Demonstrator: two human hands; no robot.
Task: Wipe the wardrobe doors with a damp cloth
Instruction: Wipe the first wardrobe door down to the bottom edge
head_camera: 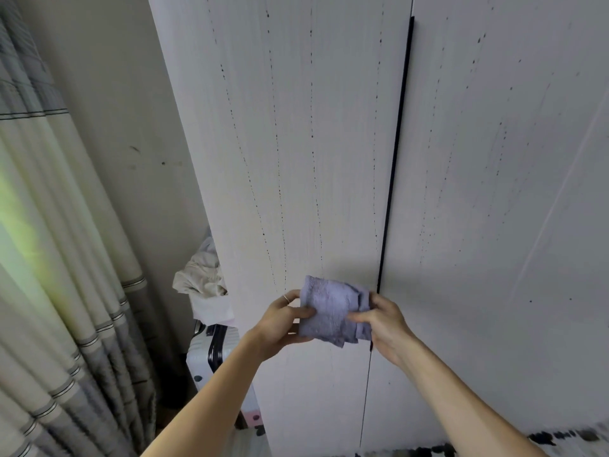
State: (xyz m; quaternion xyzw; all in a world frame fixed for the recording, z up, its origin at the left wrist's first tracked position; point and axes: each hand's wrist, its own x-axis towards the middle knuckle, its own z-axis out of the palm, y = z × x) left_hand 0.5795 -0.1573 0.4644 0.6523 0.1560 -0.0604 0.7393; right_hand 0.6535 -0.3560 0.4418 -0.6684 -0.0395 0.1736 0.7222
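A folded lilac cloth [331,311] is held up in front of the white wardrobe. My left hand [283,321] pinches its left edge with thumb on the front. My right hand [382,319] grips its bunched right edge. The left wardrobe door [296,143] and the right wardrobe door [494,159] are shut, with a long black handle strip [395,153] running down the gap between them. Dotted lines of dark specks run down both doors. The cloth seems just off the door surface; contact cannot be told.
A striped curtain [56,258] hangs at the left by the wall. A white suitcase [214,354] stands beside the wardrobe's left side, with crumpled pale fabric [201,278] piled on top. A pebble-patterned floor edge [560,437] shows at the bottom right.
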